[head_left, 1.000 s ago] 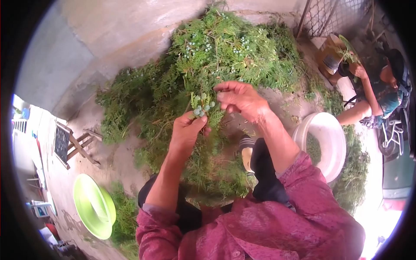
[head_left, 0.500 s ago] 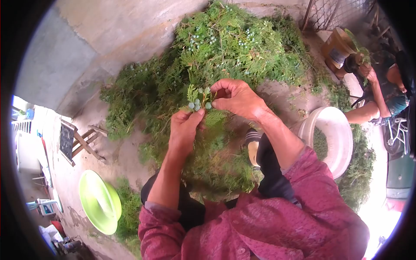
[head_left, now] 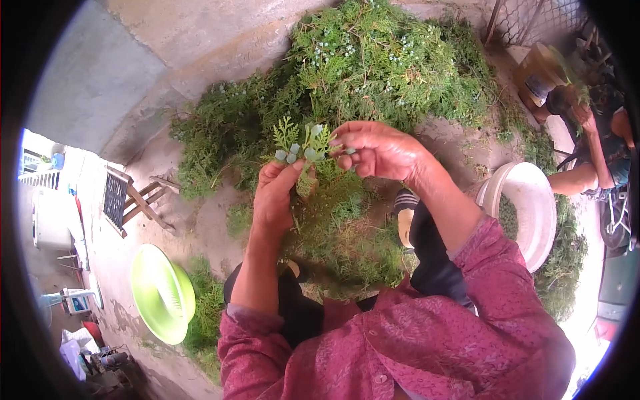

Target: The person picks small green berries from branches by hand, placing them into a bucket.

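Right hand (head_left: 390, 153) has drawn away from the left hand (head_left: 275, 197)

Left thumb and fingers pinch a leafy sprig (head_left: 312, 143) with pale berries, in front of the branch pile (head_left: 400, 60). Right fingers are half curled beside it; whether they grip anything, I cannot tell. Green bits (head_left: 508, 217) lie inside the white bucket (head_left: 540, 217); a lime basin (head_left: 148, 293) sits at left.

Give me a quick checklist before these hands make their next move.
1. Left hand gripping the sprig: ok, pinched by thumb and fingers.
2. Bluish cones in view: ok, visible above the left thumb.
3. Right hand holding something: cannot tell, fingertips partly hide it.
4. White bucket uncovered: ok, green bits visible inside.
5. Co-worker's hand clear: ok, well off to the right.
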Demonstrator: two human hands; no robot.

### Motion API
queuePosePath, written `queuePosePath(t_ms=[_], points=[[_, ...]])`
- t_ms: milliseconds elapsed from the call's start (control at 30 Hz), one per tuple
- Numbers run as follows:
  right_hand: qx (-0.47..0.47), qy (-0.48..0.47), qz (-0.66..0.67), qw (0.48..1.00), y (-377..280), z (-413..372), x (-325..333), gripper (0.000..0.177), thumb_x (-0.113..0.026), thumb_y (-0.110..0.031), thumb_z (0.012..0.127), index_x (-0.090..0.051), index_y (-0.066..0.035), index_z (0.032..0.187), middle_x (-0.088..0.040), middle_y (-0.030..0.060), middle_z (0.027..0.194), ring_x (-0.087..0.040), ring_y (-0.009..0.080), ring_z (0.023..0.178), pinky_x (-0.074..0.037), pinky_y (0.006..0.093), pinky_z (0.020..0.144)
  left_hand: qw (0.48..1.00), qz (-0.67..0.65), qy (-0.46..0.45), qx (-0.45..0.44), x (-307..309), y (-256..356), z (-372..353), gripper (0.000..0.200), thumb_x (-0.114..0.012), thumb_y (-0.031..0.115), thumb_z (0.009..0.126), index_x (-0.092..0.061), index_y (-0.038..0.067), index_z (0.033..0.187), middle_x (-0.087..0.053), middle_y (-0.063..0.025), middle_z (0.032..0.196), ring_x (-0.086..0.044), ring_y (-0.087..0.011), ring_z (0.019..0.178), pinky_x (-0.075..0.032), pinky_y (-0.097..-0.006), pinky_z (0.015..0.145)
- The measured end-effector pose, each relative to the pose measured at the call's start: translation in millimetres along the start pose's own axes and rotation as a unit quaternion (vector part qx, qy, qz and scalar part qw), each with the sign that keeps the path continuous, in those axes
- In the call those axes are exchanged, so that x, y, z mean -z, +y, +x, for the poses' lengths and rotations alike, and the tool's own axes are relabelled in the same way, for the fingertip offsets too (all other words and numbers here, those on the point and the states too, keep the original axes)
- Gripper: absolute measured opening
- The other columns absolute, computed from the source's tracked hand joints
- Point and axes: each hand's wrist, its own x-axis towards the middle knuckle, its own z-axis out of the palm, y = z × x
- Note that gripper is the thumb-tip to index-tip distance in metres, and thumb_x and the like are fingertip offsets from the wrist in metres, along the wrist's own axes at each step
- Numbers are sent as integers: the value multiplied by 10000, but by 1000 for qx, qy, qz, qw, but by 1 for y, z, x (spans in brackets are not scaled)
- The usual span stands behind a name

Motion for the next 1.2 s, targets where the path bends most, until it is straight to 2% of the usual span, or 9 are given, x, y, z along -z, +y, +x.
queuePosePath(t_ms=[67, 533, 633, 700, 800, 833, 867, 933, 1200], points=[[6, -59, 32, 998, 11, 7, 4, 195, -608, -65, 770, -533, -46, 949, -575, 30, 827, -542, 95, 703, -375, 171, 474, 998, -59, 6, 31, -7, 7, -3, 165, -427, 140, 875, -533, 25, 823, -488, -25, 576, -400, -92, 492, -310, -231, 496], [-10, 17, -160, 987, 7, 1, -17, 148, -640, -59, 708, -584, -38, 844, -577, 28, 682, -533, 86, 558, -396, 208, 460, 998, 47, 25, 45, -9, 5, -4, 100, -552, 124, 817, -635, 71, 830, -537, 75, 633, -425, -15, 519, -328, -177, 469], [51, 25, -202, 978, 28, 16, -3, 165, -615, -59, 709, -584, -15, 865, -578, 37, 683, -539, 92, 562, -415, 220, 465, 997, 68, 15, 27, -11, 2, -5, 95, -563, 108, 809, -644, 59, 799, -525, 88, 613, -398, 2, 515, -301, -174, 472], [199, 36, -331, 922, 35, 19, 1, 173, -581, -73, 723, -577, 9, 875, -579, 54, 691, -547, 105, 573, -428, 231, 475, 998, 66, 8, 13, -15, -1, -5, 88, -559, 61, 808, -638, 48, 772, -520, 94, 622, -380, 13, 530, -279, -178, 473], [204, 134, -480, 842, 23, 11, 10, 168, -551, -81, 743, -570, 33, 864, -578, 80, 707, -542, 120, 568, -430, 240, 478, 995, 95, -3, 3, -10, 3, -11, 96, -560, 66, 808, -619, 46, 735, -495, 99, 608, -371, 13, 530, -273, -184, 470], [64, 85, -300, 948, 9, 3, 7, 163, -542, -74, 741, -558, 17, 875, -573, 80, 758, -544, 119, 608, -423, 235, 480, 995, 95, -3, 2, -12, 6, -12, 96, -560, 66, 808, -619, 46, 735, -495, 99, 608, -371, 13, 530, -273, -184, 470], [62, 84, -302, 948, 7, 3, 10, 163, -542, -74, 741, -558, 17, 875, -573, 80, 758, -544, 119, 608, -423, 235, 480, 994, 108, -9, 1, -14, 10, -13, 103, -565, 72, 805, -605, 48, 713, -480, 97, 596, -365, 10, 527, -268, -186, 469], [42, 3, -44, 998, 5, 0, 16, 183, -537, -60, 733, -543, -9, 909, -565, 56, 800, -528, 100, 644, -416, 225, 491, 993, 120, -14, 3, -14, 9, -16, 117, -570, 79, 801, -591, 49, 690, -466, 96, 584, -360, 7, 525, -263, -187, 468], [7, -58, -41, 997, 5, -3, 7, 288, -634, -221, 789, -543, -47, 999, -574, 9, 840, -504, 67, 657, -411, 201, 511, 987, 149, -56, 33, -9, 1, -11, 147, -576, 77, 796, -569, 57, 651, -445, 99, 570, -342, 7, 520, -253, -189, 469]])
